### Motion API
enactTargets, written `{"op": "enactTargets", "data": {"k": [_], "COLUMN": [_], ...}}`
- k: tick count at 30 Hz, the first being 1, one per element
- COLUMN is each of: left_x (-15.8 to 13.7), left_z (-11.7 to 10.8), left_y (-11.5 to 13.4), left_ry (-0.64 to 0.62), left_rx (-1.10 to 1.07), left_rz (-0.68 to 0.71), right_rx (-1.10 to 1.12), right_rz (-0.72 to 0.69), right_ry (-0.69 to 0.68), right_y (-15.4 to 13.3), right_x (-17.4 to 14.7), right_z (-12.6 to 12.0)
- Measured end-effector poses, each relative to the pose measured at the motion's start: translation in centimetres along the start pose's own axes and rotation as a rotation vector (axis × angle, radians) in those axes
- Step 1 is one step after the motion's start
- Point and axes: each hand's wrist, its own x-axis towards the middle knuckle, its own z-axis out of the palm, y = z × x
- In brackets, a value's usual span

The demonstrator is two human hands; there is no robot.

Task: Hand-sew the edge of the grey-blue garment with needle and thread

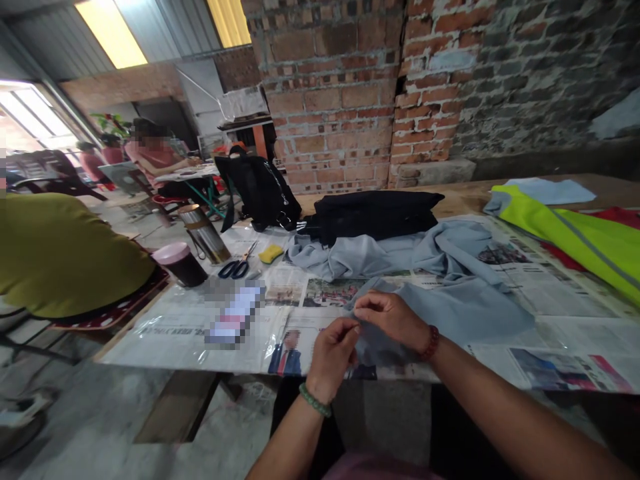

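1. Brick walls [340, 120] rise behind the bench [463, 188], which is covered with newspaper [160, 340] under clear, shiny plastic.
2. Newsprint runs in headings and columns, too small and blurred to read; one printed picture [287, 353] shows a figure in a dark suit and red tie.
3. Grey-blue cloth [460, 310] lies on the bench, its flat part beside and beneath the hands, with more bunched up behind.
4. Left hand [334, 350]: thumb and forefinger tips together near the cloth's edge; whatever they may pinch is too small to tell. Green beads [315, 401] circle the wrist.
5. Right hand [395, 319]: fingers curled together above the cloth, just beside the left; whether they grip it I cannot tell. Reddish beads [431, 343] circle that wrist.
6. A phone [235, 317] lies to the left, its lit screen pixelated beyond reading.
7. Behind it stand a pink-lidded jar [180, 265] and a steel flask [206, 233], near dark-handled scissors [235, 268]; I can read no label on either container.
8. White stripes mark the left end of a black garment [375, 217], beside a black bag [257, 190].
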Motion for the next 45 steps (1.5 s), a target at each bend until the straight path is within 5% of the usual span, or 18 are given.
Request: {"op": "enactTargets", "data": {"k": [6,12,17,21,26,32,38,42,45], "left_x": [-0.5,-0.6,0.1,0.8,0.7,-1.8,-2.4,-1.6,-1.3], "left_z": [-0.4,-2.0,-3.0,-3.3,-3.9,-5.6,-6.0,-5.4,-4.9], "left_y": [-0.7,-1.5,-2.1,-2.3,-3.2,-4.3,-4.6,-4.7,-4.6], "left_ry": [0.006,0.089,0.150,0.178,0.206,0.146,-0.026,-0.059,-0.073], "left_rx": [-0.091,-0.372,-0.485,-0.513,-0.411,0.125,0.204,0.109,0.111], "left_rz": [-0.012,-0.067,-0.055,-0.035,0.029,0.207,0.228,0.202,0.173], "right_rx": [-0.007,-0.362,-0.659,-0.752,-0.743,-0.563,-0.557,-0.685,-0.850], "right_rz": [0.048,-0.095,-0.076,-0.041,-0.009,0.172,0.031,-0.168,-0.186], "right_ry": [0.013,0.015,0.189,0.324,0.385,0.664,0.390,0.373,0.285], "right_y": [1.3,5.5,9.7,10.9,10.9,11.3,11.2,10.3,9.5], "right_x": [-1.2,-4.6,-7.2,-8.6,-8.9,-8.8,-10.1,-12.5,-14.1], "right_z": [0.4,-3.3,-7.4,-8.3,-7.8,-8.3,-10.0,-10.7,-10.4]}}
